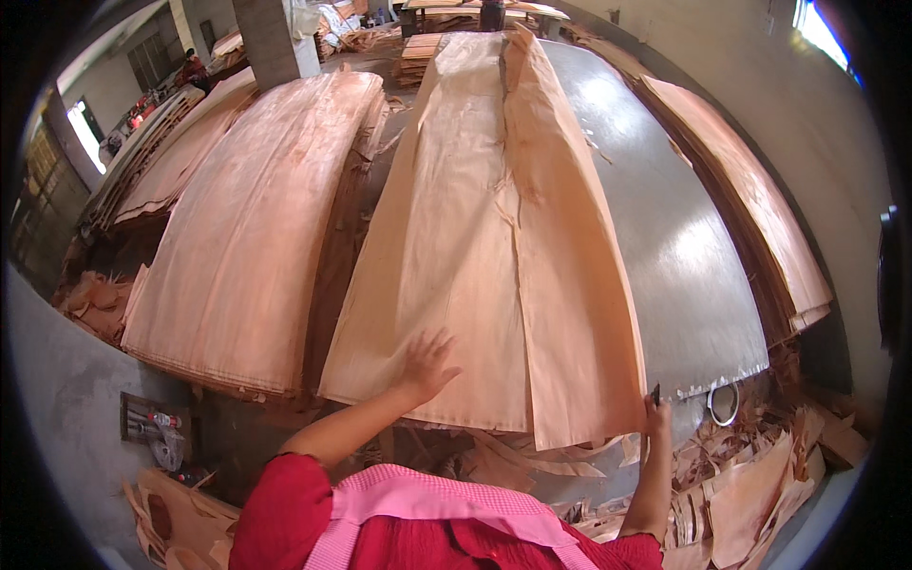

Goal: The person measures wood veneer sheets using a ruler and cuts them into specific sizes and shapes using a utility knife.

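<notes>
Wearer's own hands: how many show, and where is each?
2. The left hand is spread over the middle wood sheets; the right hand, closed around a small dark object, is at their front right corner. The right one shows only partly.

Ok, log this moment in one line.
left hand: open, over left veneer sheet | right hand: holds small dark object, by right veneer sheet's near corner

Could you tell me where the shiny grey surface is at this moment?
In the head view, the shiny grey surface lies right of centre, between the middle wood sheets and the far-right stack.
</notes>
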`<state>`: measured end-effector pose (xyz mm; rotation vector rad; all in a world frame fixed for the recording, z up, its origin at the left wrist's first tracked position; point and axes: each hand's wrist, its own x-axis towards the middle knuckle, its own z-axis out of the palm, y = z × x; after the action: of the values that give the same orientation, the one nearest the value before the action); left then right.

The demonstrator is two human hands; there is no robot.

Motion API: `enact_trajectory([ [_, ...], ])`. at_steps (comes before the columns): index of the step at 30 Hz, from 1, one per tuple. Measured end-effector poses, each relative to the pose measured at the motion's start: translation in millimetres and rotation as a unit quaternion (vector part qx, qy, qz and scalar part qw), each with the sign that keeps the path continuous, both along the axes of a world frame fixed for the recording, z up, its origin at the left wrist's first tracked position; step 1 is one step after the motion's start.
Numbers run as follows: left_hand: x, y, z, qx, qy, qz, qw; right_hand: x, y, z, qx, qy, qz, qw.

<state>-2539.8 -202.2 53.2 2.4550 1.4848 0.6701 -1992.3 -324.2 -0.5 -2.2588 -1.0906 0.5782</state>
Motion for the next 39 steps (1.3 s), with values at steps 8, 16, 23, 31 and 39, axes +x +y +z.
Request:
enact_trajectory([
  [8,45.9,-0.2,-45.4,-0.152,0.164,0.003,0.975,-66.9,-70.5,12.9,0.045,0.108,-0.028,0.993],
  [16,47.9,-2.5,-25.4,-0.194,0.168,-0.019,0.966,-159.3,-148.5,49.9,-0.031,-0.162,-0.034,0.986],
  [23,36.5,-10.1,-24.3,-0.172,0.166,-0.019,0.971,-201.0,-196.2,75.1,0.031,0.066,-0.055,0.996],
  [31,46.0,-3.9,-30.2,-0.151,0.17,-0.004,0.974,-143.1,-150.8,103.6,0.084,0.184,-0.18,0.963],
  [39,48.7,-4.1,-24.4,-0.166,0.175,-0.011,0.97,-77.3,-115.8,87.0,0.108,0.153,-0.181,0.965],
])
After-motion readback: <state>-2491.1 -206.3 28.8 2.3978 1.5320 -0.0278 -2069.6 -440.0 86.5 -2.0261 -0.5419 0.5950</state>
